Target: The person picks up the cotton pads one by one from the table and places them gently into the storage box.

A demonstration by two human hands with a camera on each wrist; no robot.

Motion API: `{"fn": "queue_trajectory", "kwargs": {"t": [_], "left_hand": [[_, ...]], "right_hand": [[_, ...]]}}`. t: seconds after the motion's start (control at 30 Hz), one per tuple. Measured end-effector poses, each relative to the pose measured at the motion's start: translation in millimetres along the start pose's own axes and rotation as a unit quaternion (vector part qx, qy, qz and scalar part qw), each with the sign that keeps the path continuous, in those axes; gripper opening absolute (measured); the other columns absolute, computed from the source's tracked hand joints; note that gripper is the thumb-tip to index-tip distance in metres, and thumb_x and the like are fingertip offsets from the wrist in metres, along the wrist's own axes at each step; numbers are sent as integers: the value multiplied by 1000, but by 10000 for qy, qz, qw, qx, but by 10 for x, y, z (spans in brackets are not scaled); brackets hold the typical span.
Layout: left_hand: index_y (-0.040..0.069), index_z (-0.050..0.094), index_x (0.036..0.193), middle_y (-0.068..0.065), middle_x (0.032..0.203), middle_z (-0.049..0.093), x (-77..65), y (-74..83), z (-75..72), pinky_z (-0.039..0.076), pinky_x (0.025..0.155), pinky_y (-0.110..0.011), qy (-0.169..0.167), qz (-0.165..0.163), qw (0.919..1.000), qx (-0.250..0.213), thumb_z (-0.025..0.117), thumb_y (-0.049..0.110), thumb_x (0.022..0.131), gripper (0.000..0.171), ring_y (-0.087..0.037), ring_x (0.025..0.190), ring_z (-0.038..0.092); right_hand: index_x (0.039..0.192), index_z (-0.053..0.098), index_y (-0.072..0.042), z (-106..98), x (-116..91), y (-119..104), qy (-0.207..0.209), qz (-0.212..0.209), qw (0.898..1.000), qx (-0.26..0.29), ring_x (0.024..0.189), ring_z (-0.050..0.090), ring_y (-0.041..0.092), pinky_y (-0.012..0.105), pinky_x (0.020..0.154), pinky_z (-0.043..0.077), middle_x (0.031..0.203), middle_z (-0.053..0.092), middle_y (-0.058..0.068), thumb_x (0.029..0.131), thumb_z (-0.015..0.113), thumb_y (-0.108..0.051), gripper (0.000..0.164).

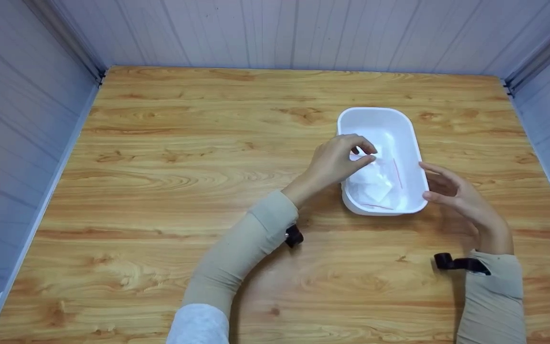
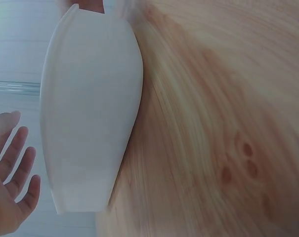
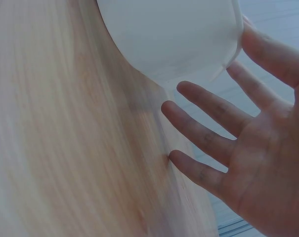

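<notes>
A white plastic tub [image 1: 420, 181] stands right of centre on the table in the head view. Inside lie clear plastic bags [image 1: 373, 188] with thin red lines along their edges. My left hand [image 1: 337, 157] hovers over the tub's left side, thumb and forefinger bent toward each other. The left wrist view shows its fingers [image 2: 11, 158] spread beside the tub's wall, with nothing between them. Against the tub's right rim rest the thumb and forefinger of my right hand [image 1: 461, 196]. In the right wrist view its other fingers [image 3: 201, 136] extend loosely below the rim.
The wood-grain table [image 1: 184, 143] spreads around the tub. Pale panel walls [image 1: 275, 33] close it in at the back and both sides. A black wrist camera [image 1: 294, 236] sits on the left sleeve, and another camera [image 1: 461, 263] on the right.
</notes>
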State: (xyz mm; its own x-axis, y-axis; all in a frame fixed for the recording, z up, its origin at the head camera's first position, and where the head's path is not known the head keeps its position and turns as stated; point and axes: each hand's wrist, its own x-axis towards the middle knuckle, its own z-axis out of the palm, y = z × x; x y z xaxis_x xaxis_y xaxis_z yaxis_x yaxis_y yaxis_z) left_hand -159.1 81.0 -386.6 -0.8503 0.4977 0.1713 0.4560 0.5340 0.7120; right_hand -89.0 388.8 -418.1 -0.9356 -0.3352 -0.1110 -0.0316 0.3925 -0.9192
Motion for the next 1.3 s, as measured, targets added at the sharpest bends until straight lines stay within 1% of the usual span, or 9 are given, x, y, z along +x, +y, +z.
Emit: {"fn": "queue_trajectory", "kwargs": {"t": [0.2, 0.37, 0.57, 0.7, 0.8, 1.0, 1.1, 1.17, 1.3], "left_hand": [[19, 74, 106, 11, 101, 70, -98, -57, -79, 45, 77, -21, 257, 289, 9992, 39, 69, 28, 95, 15, -6, 95, 60], [18, 74, 106, 9, 102, 70, -194, -89, -183, 45, 76, -20, 371, 266, 9989, 118, 68, 28, 96, 15, -11, 95, 62], [19, 74, 106, 10, 104, 70, -356, -115, -343, 46, 81, -23, 597, 278, 9975, 258, 67, 31, 97, 17, -9, 96, 61], [17, 73, 108, 7, 106, 71, -475, -157, -456, 46, 87, -24, 707, 258, 9964, 397, 67, 31, 97, 19, -10, 101, 62], [17, 73, 108, 6, 106, 71, -571, -200, -543, 46, 90, -26, 826, 251, 9952, 462, 67, 32, 96, 20, -10, 102, 62], [15, 73, 108, 3, 107, 71, -795, -319, -742, 48, 86, -27, 1142, 260, 9917, 536, 67, 30, 96, 20, -12, 98, 62], [14, 74, 108, 2, 106, 71, -897, -392, -821, 49, 84, -29, 1315, 272, 9893, 571, 66, 31, 97, 21, -14, 97, 63], [15, 74, 108, 2, 107, 71, -962, -437, -864, 50, 84, -31, 1374, 234, 9885, 582, 66, 32, 97, 22, -14, 97, 63], [16, 74, 110, 2, 109, 70, -1087, -500, -934, 50, 84, -35, 1392, -1, 9884, 600, 66, 32, 97, 22, -15, 99, 62]], "right_hand": [[154, 35, -13, -4, -1, 4, -11, 54, 9999, -117, 124, 49, 3, 20, 89, 50, 149, 42, 19, 98, 62, -5, 63], [154, 35, -14, -8, 8, 19, -28, 88, 9999, -48, 124, 50, 4, 20, 90, 50, 148, 45, 13, 98, 62, -5, 63], [153, 36, -11, 8, -1, 24, -48, -38, 9998, 187, 124, 51, 7, 20, 90, 49, 143, 49, 5, 97, 61, -1, 63], [153, 37, -10, 9, -2, 23, -24, -117, 9997, 193, 123, 52, 8, 20, 89, 50, 143, 49, 7, 97, 60, 1, 62], [153, 36, -11, 1, -5, 25, -43, -69, 9998, 160, 124, 51, 6, 20, 90, 49, 145, 47, 9, 97, 61, 0, 63], [154, 36, -11, -3, -11, 18, -69, -54, 10000, 4, 124, 50, 6, 19, 90, 49, 147, 46, 6, 97, 61, -3, 62], [154, 35, -11, -7, -13, 5, -84, -54, 9999, -92, 124, 49, 5, 19, 90, 49, 148, 44, 9, 98, 60, -3, 62], [154, 35, -11, -9, -16, -6, -89, -58, 9998, -183, 124, 49, 4, 18, 90, 48, 148, 43, 15, 98, 60, -3, 62], [154, 36, -11, -2, -20, -36, -51, -128, 9995, -298, 124, 48, 4, 16, 91, 46, 149, 39, 27, 97, 60, -2, 62]]}}
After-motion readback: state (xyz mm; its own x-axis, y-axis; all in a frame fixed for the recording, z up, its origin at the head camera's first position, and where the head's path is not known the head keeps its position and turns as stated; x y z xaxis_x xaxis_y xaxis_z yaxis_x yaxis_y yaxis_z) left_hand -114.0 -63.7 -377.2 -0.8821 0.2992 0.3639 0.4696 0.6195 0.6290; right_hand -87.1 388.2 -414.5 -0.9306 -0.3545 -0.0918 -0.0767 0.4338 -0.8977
